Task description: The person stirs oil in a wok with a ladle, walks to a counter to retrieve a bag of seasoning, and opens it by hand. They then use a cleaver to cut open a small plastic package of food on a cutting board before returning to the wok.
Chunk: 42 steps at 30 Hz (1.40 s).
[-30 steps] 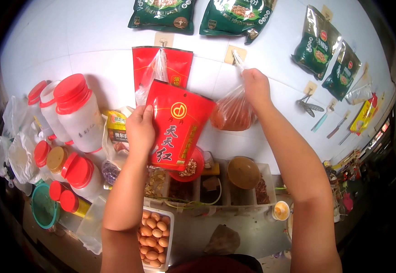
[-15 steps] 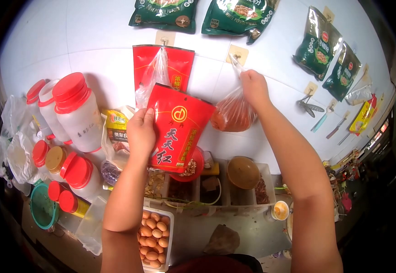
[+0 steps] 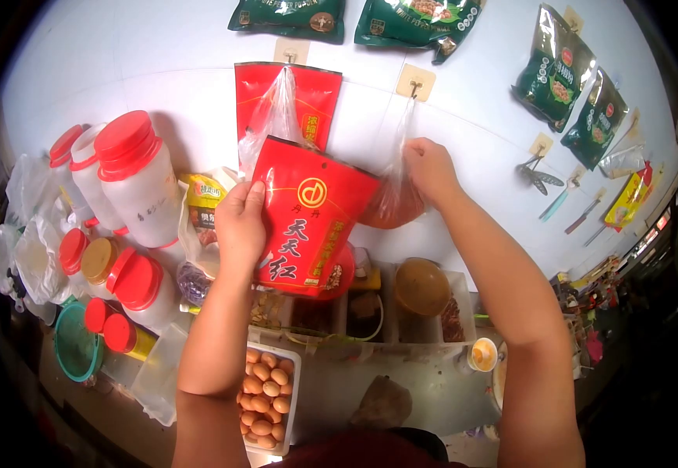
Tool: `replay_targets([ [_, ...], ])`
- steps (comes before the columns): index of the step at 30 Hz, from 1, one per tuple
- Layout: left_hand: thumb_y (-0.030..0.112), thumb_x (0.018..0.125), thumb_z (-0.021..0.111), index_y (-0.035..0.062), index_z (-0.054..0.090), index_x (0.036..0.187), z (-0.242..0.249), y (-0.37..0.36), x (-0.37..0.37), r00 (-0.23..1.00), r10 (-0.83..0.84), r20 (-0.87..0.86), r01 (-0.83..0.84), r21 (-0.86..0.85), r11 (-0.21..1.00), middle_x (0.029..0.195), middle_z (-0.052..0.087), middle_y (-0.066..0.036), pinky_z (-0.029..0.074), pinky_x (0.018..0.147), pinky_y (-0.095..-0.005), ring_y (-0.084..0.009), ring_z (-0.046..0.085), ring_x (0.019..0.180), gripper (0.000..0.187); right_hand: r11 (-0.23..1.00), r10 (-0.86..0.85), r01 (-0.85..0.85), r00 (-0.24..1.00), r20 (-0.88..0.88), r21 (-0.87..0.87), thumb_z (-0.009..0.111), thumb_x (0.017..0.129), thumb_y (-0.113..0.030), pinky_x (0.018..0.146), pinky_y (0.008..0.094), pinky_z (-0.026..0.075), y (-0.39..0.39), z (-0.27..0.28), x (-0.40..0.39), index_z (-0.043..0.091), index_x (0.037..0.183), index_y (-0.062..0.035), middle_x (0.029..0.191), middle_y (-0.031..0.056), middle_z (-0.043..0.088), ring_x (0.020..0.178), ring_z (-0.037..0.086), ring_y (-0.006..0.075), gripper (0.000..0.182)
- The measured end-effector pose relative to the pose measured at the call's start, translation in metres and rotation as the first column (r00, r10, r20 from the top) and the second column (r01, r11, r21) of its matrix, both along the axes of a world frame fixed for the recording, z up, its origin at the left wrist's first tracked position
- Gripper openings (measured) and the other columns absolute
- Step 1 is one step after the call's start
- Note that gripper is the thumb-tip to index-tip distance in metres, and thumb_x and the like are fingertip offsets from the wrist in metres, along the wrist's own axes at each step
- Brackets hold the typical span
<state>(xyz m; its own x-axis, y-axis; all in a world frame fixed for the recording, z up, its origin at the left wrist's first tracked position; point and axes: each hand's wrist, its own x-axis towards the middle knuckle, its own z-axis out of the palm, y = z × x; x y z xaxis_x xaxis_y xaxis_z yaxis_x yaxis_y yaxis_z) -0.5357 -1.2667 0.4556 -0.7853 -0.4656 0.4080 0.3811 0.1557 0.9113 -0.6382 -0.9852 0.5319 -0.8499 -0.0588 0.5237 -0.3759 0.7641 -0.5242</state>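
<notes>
My left hand is closed on the side of a red seasoning packet with a gold emblem and dark lettering, held upright before the wall. Farther right, my right hand is closed at the edge of a clear plastic bag, which hangs from a wall hook. Something orange-brown sits in the bottom of that bag, partly covered by the packet. Behind the packet, a second red packet and another clear plastic bag hang from the neighbouring hook.
White jars with red lids stand at the left. Below the wall runs a row of seasoning bins, with a brown bowl on it. A tray of eggs lies under my left forearm. Green pouches and utensils hang at right.
My right hand has shifted from near the bag's top to lower on its side, and the bag now hangs straighter from the hook. The red packet stays in my left hand.
</notes>
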Motion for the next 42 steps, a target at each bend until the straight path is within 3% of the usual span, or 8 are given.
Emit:
replay_targets([
  [3,0.020,0.095,0.054,-0.0034,0.065,0.096,0.002,0.008,0.018,0.996,-0.085,0.004,0.084,0.069,0.994,0.075,0.066,-0.006,0.046,0.064,-0.0267,-0.0095,0.055,0.067,0.026,0.994,-0.043,0.022,0.981,-0.190,-0.111,0.057,0.089,-0.030,0.079,0.0381,0.049,0.004,-0.012,0.014,0.063,0.106,-0.0002,0.095,0.0161,0.066,0.086,0.063,0.0312,0.035],
  [9,0.018,0.094,0.057,-0.0019,0.067,0.096,-0.002,0.055,0.063,0.950,-0.300,0.093,0.295,0.059,0.954,0.071,0.063,-0.002,0.043,0.059,-0.0239,-0.0058,0.051,0.063,0.023,0.920,0.374,-0.322,0.892,0.254,-0.222,0.063,0.088,-0.034,0.076,0.0280,0.048,-0.006,0.009,0.137,0.058,0.110,0.0021,0.098,0.0087,0.064,0.082,0.059,0.0149,0.042],
  [14,0.014,0.093,0.058,-0.0016,0.066,0.093,0.012,0.107,0.108,0.844,-0.510,0.167,0.535,-0.197,0.821,0.073,0.064,-0.002,0.045,0.061,-0.0247,-0.0063,0.053,0.066,0.018,0.870,0.483,-0.476,0.774,0.410,-0.126,0.062,0.089,-0.025,0.061,0.0265,0.044,0.027,0.032,0.177,0.063,0.082,-0.0011,0.068,0.0042,0.059,0.064,0.051,0.0095,0.025],
  [18,0.009,0.093,0.057,0.0002,0.064,0.097,0.020,0.139,0.135,0.652,-0.746,0.132,0.740,0.105,0.665,0.074,0.062,0.000,0.045,0.063,-0.0245,-0.0073,0.054,0.069,0.012,0.919,0.394,-0.360,0.817,0.422,-0.161,0.062,0.089,-0.021,0.056,0.0284,0.041,0.065,0.026,0.209,0.061,0.075,0.0005,0.061,0.0036,0.055,0.059,0.047,0.0081,0.025],
  [24,0.011,0.095,0.055,0.0002,0.064,0.097,0.028,0.181,0.162,0.680,-0.703,0.210,0.728,-0.082,0.680,0.076,0.062,0.000,0.045,0.064,-0.0234,-0.0069,0.054,0.071,0.014,0.959,0.279,-0.206,0.816,0.506,-0.196,0.062,0.089,-0.015,0.060,0.0223,0.045,0.111,0.042,0.259,0.066,0.087,0.0023,0.072,0.0025,0.064,0.066,0.055,0.0055,0.018],
  [34,0.019,0.096,0.054,0.0056,0.063,0.092,0.029,0.256,0.190,0.620,-0.762,0.186,0.742,0.179,0.647,0.067,0.058,0.004,0.036,0.045,-0.0188,-0.0029,0.047,0.051,0.017,0.904,0.286,-0.056,0.815,0.504,-0.423,0.060,0.091,-0.021,0.065,0.0226,0.050,0.185,0.050,0.322,0.067,0.099,0.0032,0.084,0.0061,0.068,0.073,0.062,0.0086,0.026],
  [39,0.019,0.097,0.052,0.0051,0.060,0.093,0.019,0.289,0.204,0.647,-0.762,0.030,0.688,0.408,0.600,0.073,0.063,0.001,0.036,0.043,-0.0189,-0.0039,0.050,0.053,0.016,0.364,0.499,0.120,0.812,0.302,-0.924,0.055,0.093,-0.017,0.079,0.0271,0.049,0.251,0.022,0.390,0.058,0.118,0.0033,0.103,0.0093,0.066,0.090,0.062,0.0130,0.032],
  [42,0.019,0.096,0.054,0.0045,0.060,0.093,0.017,0.314,0.228,0.700,-0.714,0.014,0.645,0.417,0.640,0.072,0.062,0.000,0.036,0.042,-0.0191,-0.0043,0.050,0.052,0.016,0.726,0.386,-0.087,0.872,0.300,-0.683,0.065,0.088,-0.012,0.073,0.0233,0.050,0.277,-0.023,0.429,0.063,0.113,-0.0017,0.099,0.0053,0.066,0.085,0.061,0.0112,0.027],
])
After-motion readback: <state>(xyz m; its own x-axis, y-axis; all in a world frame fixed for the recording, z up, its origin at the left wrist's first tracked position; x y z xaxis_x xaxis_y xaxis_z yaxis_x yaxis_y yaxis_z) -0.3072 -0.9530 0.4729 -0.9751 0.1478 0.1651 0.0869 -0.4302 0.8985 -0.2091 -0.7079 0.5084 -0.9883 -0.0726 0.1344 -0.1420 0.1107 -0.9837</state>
